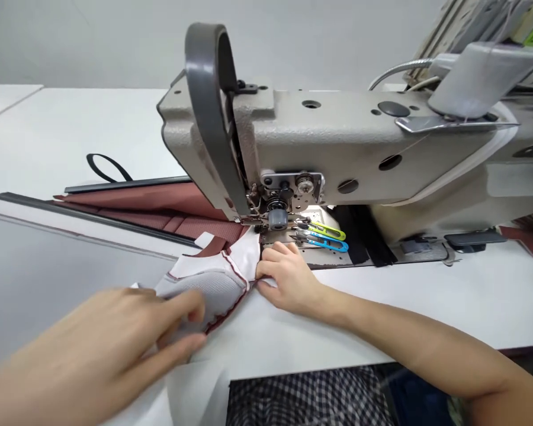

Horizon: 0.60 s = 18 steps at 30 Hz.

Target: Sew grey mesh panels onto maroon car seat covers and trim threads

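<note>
A white and grey padded fabric piece (213,283) with dark red stitching lies in front of the sewing machine (337,142), its far end under the presser foot (266,222). My left hand (115,343) lies on the near part of the piece, fingers stretched out and pressing it flat. My right hand (286,275) pinches the fabric's right edge just in front of the needle, fingers closed on it. Dark red fabric (160,207) with black trim trails off behind to the left.
Two thread snips, one yellow-green (324,229) and one blue (326,241), lie on the machine bed right of the needle. A black strap loop (109,167) rests on the white table (448,296) at the back left. Checked cloth (306,396) shows below the table edge.
</note>
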Available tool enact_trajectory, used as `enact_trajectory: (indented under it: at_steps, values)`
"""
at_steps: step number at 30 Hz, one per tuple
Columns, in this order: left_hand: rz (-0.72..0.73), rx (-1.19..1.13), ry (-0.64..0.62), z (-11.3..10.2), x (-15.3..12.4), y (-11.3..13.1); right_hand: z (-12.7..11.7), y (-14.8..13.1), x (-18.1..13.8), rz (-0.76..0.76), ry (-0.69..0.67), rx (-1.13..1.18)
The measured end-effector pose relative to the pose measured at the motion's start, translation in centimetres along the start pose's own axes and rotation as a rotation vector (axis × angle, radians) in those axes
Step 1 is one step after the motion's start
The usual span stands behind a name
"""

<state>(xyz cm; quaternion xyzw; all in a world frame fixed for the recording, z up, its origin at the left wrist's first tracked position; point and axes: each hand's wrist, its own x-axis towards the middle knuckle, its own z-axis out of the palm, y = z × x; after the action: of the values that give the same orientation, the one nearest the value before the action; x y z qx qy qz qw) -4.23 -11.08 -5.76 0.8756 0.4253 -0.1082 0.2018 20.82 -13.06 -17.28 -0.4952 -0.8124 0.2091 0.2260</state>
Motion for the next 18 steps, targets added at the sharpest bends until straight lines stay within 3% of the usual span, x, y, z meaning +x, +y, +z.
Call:
enact_trajectory:
  at_steps: [3,5,7,11,18]
  values:
    - [-0.109,-0.028,0.106,0.9,2.4,2.4,0.6,-0.3,-0.3,0.033,0.05,-0.073]
    - [0.018,0.129,0.276,1.6,3.9,2.7,0.9,-0.4,-0.1,0.025,0.065,-0.135]
    - [0.225,0.285,0.346,2.4,5.3,2.2,1.2,-0.4,0.0,-0.01,0.072,-0.185]
    - [0.425,0.254,0.212,3.9,6.9,0.5,1.6,0.0,-0.3,-0.127,0.157,-0.24]
    - [0.453,0.098,0.202,4.6,7.1,-2.2,1.3,0.0,-0.8,-0.163,0.262,-0.302]
